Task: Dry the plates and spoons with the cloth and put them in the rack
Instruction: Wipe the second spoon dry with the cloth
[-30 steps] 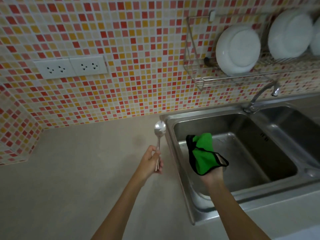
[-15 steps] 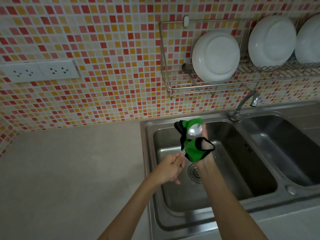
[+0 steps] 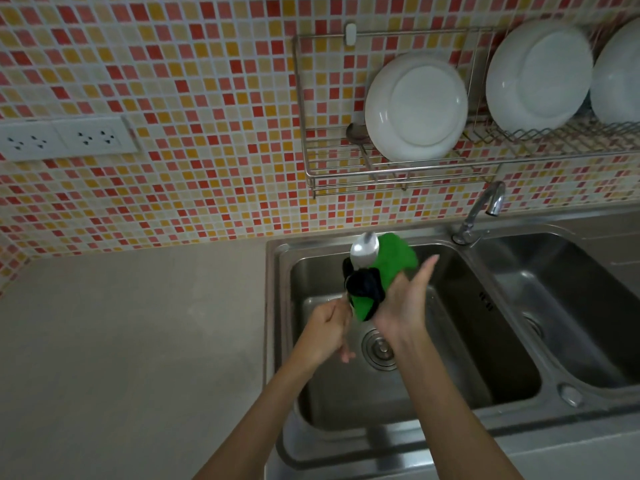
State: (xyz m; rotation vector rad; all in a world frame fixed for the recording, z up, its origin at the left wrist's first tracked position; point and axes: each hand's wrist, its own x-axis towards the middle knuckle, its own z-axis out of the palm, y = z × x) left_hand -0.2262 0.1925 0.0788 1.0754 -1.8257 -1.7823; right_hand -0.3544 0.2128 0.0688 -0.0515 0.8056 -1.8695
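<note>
My left hand (image 3: 327, 329) grips the handle of a metal spoon (image 3: 364, 250) over the left sink basin, bowl end pointing up. My right hand (image 3: 403, 304) holds a green cloth with black trim (image 3: 388, 268) wrapped around the spoon's stem, just below the bowl. On the wall above hangs a wire rack (image 3: 398, 168). White plates (image 3: 415, 105) (image 3: 538, 72) stand on edge in it. Another spoon (image 3: 356, 132) lies in the rack, left of the nearest plate.
A double steel sink (image 3: 519, 341) has a drain (image 3: 379, 348) under my hands and a tap (image 3: 483, 209) between the basins. A beige counter (image 3: 131, 341) lies to the left. Wall sockets (image 3: 65, 138) sit on the mosaic tiles.
My left hand brought the spoon from over the counter to the cloth above the sink. The cloth now wraps the stem and the spoon's bowl sticks out on top.
</note>
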